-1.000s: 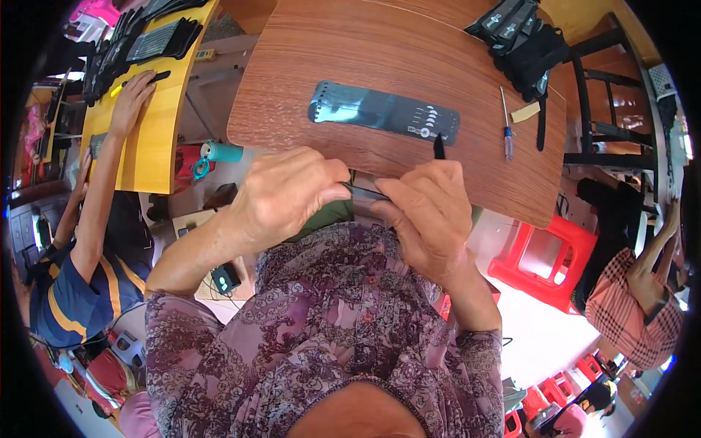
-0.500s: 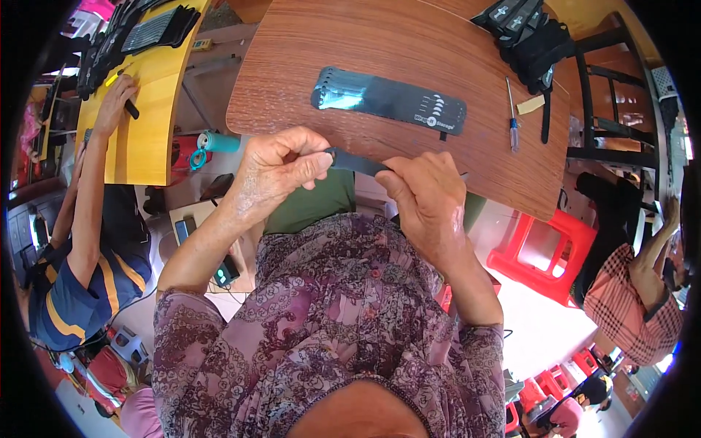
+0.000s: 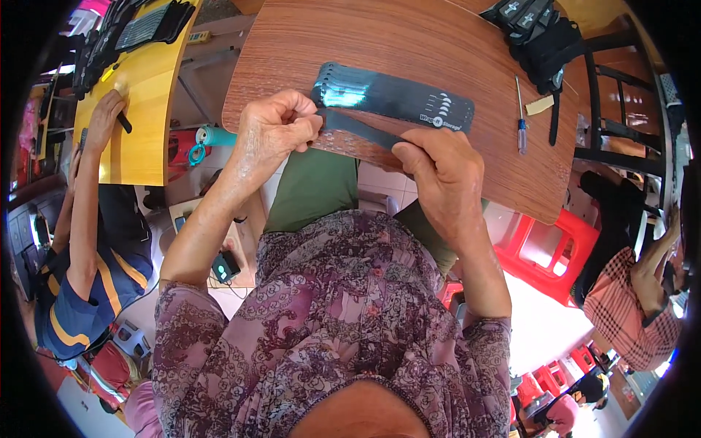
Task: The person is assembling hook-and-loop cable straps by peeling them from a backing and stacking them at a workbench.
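Observation:
A narrow dark strap (image 3: 360,130) is stretched between my two hands, just over the near edge of the brown table. My left hand (image 3: 277,130) pinches one end between thumb and fingers. The other end is gripped by my right hand (image 3: 445,164), which covers it. Right beyond the strap lies a fanned stack of dark, glossy straps (image 3: 391,96) with white printing at its right end and holes at its left.
On the brown table (image 3: 350,29) lie a blue-handled screwdriver (image 3: 521,135), a yellowish block (image 3: 539,104), a black strip (image 3: 554,120) and a pile of black straps (image 3: 540,47). A red stool (image 3: 544,255) stands at right. A co-worker's hand (image 3: 109,109) rests at the yellow table (image 3: 139,157).
My hands have moved apart, the right one going rightward, and more of the strap shows between them. The strap now reaches closer to the stack. My view has shifted slightly.

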The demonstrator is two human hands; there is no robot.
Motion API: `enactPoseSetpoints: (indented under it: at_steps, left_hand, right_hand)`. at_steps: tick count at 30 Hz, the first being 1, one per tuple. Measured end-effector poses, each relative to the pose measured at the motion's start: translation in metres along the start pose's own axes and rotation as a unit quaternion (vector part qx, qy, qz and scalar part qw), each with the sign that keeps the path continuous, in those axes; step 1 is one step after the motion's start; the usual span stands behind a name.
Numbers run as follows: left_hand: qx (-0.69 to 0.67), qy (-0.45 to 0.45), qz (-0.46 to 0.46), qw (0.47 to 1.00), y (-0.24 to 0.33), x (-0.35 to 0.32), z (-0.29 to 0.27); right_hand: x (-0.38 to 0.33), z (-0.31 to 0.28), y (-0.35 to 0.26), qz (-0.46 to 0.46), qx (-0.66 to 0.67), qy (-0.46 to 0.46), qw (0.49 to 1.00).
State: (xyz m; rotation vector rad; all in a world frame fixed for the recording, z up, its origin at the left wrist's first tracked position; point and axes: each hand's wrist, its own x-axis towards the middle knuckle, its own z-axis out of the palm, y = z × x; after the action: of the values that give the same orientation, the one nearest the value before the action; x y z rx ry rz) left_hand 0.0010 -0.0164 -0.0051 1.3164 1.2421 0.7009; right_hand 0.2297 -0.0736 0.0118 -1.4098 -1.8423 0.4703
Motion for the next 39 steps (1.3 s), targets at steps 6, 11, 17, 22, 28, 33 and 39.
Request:
enactPoseSetpoints:
  at_steps: [6,11,17,22,28,33,39]
  left_hand:
    - [-0.003,-0.01,-0.014,1.0,0.003,0.004,-0.004]
    - [0.02,-0.015,0.0,1.0,0.002,0.006,-0.003]
    - [0.011,-0.023,-0.004,1.0,0.003,0.006,-0.003]
    - [-0.006,-0.054,-0.043,0.998,0.009,0.008,-0.007]
    - [-0.042,-0.057,-0.087,0.994,0.008,0.009,-0.009]
    - [-0.04,-0.033,-0.084,0.995,0.009,0.01,-0.008]
    - [0.024,0.012,-0.041,0.999,0.007,0.012,0.003]
  right_hand:
    - [0.005,0.001,0.001,-0.008,0.014,-0.013,1.0]
    - [0.005,0.003,0.004,-0.017,0.022,-0.019,0.999]
    - [0.006,0.002,0.009,0.007,0.016,-0.016,1.0]
    - [0.006,0.003,0.014,0.033,0.014,-0.011,0.999]
    - [0.008,0.003,0.017,0.089,0.038,-0.033,0.995]
    - [0.007,0.006,0.021,0.102,0.048,-0.025,0.993]
    - [0.008,0.008,0.019,0.104,0.063,-0.028,0.992]
